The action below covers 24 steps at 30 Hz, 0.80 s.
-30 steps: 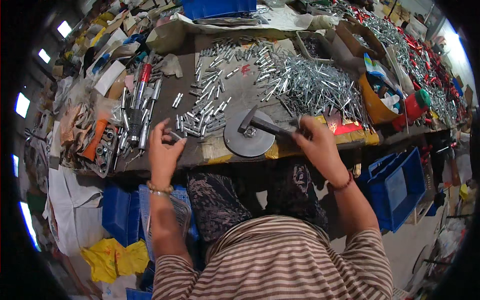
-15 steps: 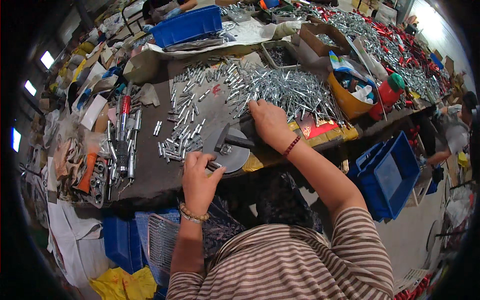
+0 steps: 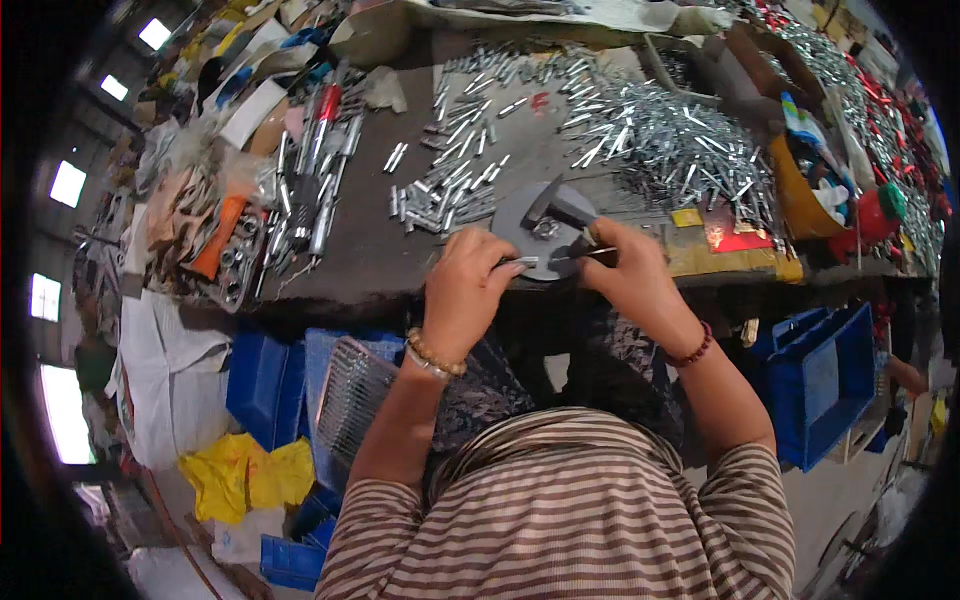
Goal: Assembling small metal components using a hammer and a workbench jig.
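Observation:
My left hand (image 3: pixel 468 285) is closed at the near left side of a round grey metal disc (image 3: pixel 512 207), pinching a short silver metal tube (image 3: pixel 527 260). Across the disc from it, my right hand (image 3: pixel 632 278) has its thumb and fingers pinched on a thin metal pin (image 3: pixel 603 250) directed toward the tube. On the disc lies a hammer (image 3: pixel 545 203), its dark handle running toward my right fingers, which partly hide it. A few tiny metal bits (image 3: pixel 546 229) rest beside the hammer head. Tube and pin appear apart.
Beyond the disc lie a heap of thin silver pins (image 3: pixel 690 145) and, further left, scattered short tubes (image 3: pixel 455 185). A yellow container (image 3: pixel 800 190) and a red bottle with a green cap (image 3: pixel 885 215) stand right. Long tools (image 3: pixel 320 160) lie left. Blue crates (image 3: pixel 825 385) sit below the bench.
My right hand has come back from the pin heap to the disc, now with a pin in its fingers. The tube in my left hand shows more clearly. The view has tilted down and shifted left.

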{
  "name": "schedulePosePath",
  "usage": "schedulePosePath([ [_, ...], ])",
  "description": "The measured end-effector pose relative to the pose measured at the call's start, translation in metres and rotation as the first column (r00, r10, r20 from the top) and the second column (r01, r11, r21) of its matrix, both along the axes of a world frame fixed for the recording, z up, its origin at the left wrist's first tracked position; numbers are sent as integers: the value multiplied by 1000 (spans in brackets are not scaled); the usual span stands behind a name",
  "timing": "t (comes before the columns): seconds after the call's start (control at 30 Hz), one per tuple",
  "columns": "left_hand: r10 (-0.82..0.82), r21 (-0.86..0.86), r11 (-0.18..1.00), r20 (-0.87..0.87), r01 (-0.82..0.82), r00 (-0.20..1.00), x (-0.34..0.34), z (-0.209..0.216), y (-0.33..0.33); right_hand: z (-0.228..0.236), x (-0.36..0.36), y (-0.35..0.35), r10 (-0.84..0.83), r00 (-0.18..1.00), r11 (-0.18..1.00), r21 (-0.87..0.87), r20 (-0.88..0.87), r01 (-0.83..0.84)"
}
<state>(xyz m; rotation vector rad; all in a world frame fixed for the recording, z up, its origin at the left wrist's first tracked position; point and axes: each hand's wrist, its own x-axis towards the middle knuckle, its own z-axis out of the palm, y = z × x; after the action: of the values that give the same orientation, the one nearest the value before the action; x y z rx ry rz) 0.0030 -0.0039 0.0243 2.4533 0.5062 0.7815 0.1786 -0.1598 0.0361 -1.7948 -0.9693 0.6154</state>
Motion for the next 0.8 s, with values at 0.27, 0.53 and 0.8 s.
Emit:
schedulePosePath([
  [0.27,-29,-48,998,8,29,1000,-3,-3,0,1,2,-5,118,928,992,-8,354,-123],
  [0.53,-24,-26,999,8,24,1000,-1,0,-1,0,-13,1,54,677,997,3,734,-82],
  [0.8,-22,-1,1000,6,22,1000,-2,-3,-1,-3,-11,5,17,627,987,86,779,-133],
])
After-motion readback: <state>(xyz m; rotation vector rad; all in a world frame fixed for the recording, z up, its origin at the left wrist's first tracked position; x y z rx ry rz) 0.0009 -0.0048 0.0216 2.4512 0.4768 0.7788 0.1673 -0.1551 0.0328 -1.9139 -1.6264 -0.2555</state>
